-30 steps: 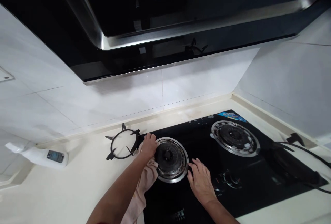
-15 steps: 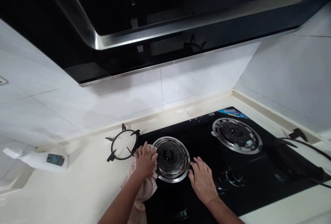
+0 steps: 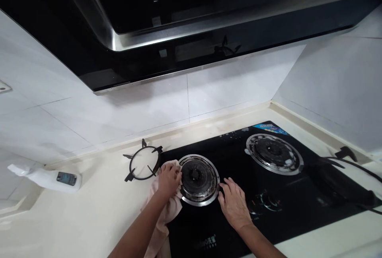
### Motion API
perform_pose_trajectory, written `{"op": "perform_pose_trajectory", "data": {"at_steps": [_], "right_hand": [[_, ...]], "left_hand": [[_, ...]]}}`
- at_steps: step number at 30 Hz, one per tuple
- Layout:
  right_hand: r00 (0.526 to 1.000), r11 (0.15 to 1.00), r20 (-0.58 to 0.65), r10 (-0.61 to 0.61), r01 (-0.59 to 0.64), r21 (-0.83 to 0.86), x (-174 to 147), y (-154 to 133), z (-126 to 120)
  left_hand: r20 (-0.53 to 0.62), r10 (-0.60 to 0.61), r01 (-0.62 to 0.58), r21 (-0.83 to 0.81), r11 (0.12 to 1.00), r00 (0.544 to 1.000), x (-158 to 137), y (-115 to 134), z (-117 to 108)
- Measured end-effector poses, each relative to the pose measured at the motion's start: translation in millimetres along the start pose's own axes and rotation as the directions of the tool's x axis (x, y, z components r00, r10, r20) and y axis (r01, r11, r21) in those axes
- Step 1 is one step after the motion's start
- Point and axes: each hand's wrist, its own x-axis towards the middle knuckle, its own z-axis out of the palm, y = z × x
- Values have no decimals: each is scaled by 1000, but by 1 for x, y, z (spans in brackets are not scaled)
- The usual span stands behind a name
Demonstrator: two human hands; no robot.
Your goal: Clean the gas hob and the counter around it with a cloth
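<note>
Worktop (image 3: 89,218), pale, bearing one black cooktop (image 3: 232,156). Cloth (image 3: 171,210), pale pink, over the cooktop's left edge, against the left burner (image 3: 195,175). Left hand (image 3: 169,178), bare, fingers bent down, holding the cloth. Right hand (image 3: 235,204), bare, fingers loosely parted, at that burner's right rim.

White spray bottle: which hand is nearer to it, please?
Left. The left hand is on the pink cloth, to the right of the white spray bottle; the right hand is farther right, beside the left burner.
</note>
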Motion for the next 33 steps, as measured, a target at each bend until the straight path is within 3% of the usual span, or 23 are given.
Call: {"op": "perform_pose_trajectory", "data": {"at_steps": [6,11,17,21,24,30,33], "right_hand": [[1000,1000,-7,-12,12,-25,0,0,1],[1000,999,-3,-12,12,-51,1,-1,1],[1000,999,4,-5,5,-48,1,-2,0],[1000,1000,-6,-15,15,-22,-1,1,-1],[1000,1000,-21,-22,23,3,-3,3,0],[1000,1000,-27,-1,2,15,-2,1,2],[1000,1000,-25,0,0,5,-1,-2,1]], "left_hand": [[87,18,-25,82,996,996,-20,0,-6],[234,-21,-18,164,986,972,7,-1,-6],[294,46,-101,174,980,955,43,6,-5],[338,78,-149,191,970,938,50,9,-11],[359,53,-140,220,965,932,34,6,-16],[359,-7,-101,281,954,933,-32,5,-25],[337,-42,-67,305,950,941,-32,8,-24]]}}
